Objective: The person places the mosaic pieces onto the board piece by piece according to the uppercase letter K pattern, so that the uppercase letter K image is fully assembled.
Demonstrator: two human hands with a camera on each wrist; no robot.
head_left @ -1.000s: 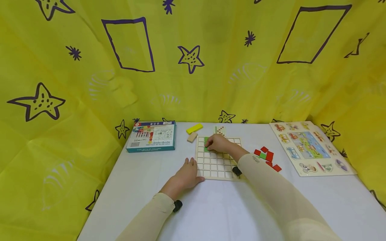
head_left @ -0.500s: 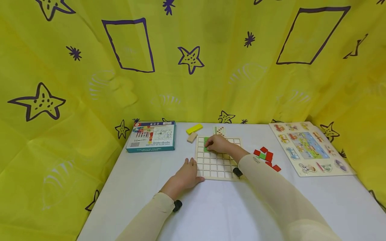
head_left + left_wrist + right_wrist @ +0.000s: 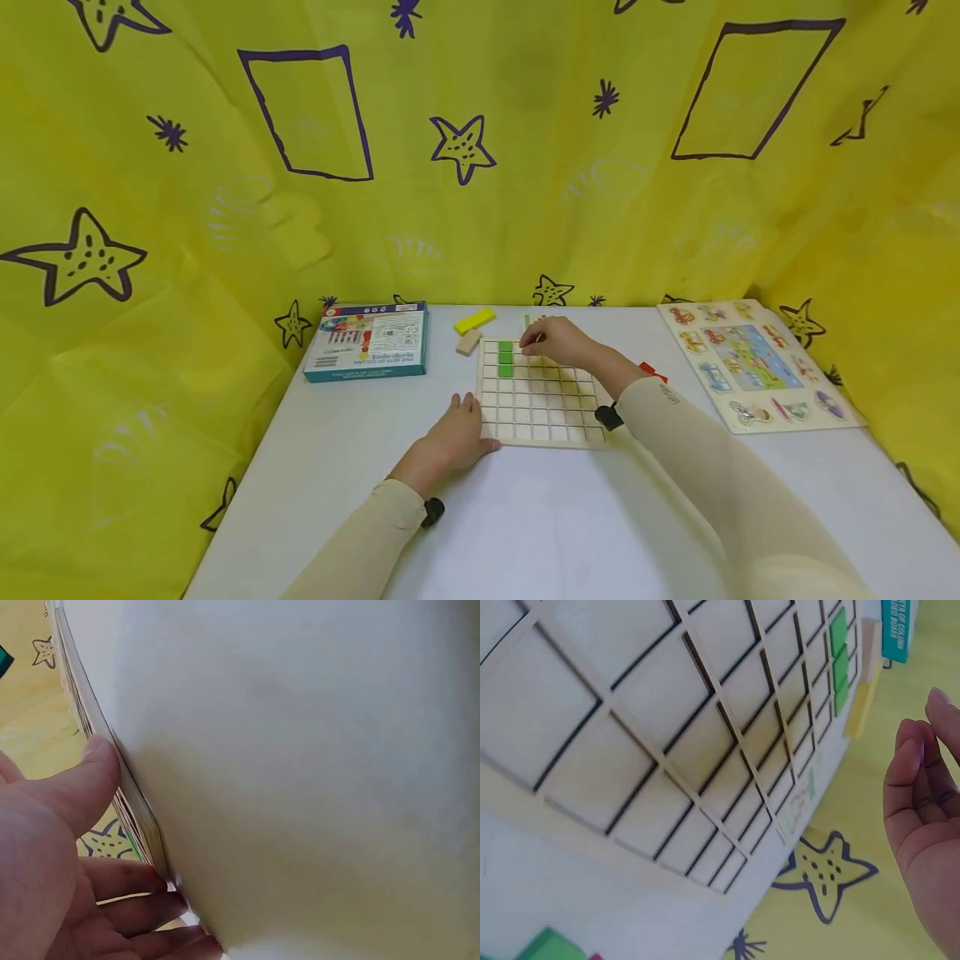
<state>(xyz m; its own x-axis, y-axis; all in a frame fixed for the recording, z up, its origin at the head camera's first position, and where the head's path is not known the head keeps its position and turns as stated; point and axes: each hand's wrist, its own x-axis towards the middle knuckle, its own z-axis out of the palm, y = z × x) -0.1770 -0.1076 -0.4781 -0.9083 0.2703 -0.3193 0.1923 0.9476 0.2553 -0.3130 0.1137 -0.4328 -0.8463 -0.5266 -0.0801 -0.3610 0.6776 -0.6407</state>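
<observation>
A wooden grid board [image 3: 540, 444] lies on the white table, with three green square tiles [image 3: 506, 358] in a column near its far left corner. My left hand [image 3: 453, 433] rests at the near left corner. Its thumb touches the front edge and its fingers lie along the left edge, as the left wrist view shows. Above the far part of the board is my right hand [image 3: 562, 342], just right of the green tiles. In the right wrist view its fingertips are bent towards the thumb, with nothing visible between them. It partly hides a small pattern card [image 3: 527, 319].
A yellow block [image 3: 475, 320] and a plain wooden block [image 3: 468, 342] lie behind the board's left corner. Further left is a teal box [image 3: 366, 343]. A picture puzzle board [image 3: 757, 367] lies at right. Red tiles [image 3: 651, 370] show behind the right forearm, which hides others.
My right hand has let go of the green tile and moved up and to the right, uncovering the three green tiles. The left hand stays on the board's corner.
</observation>
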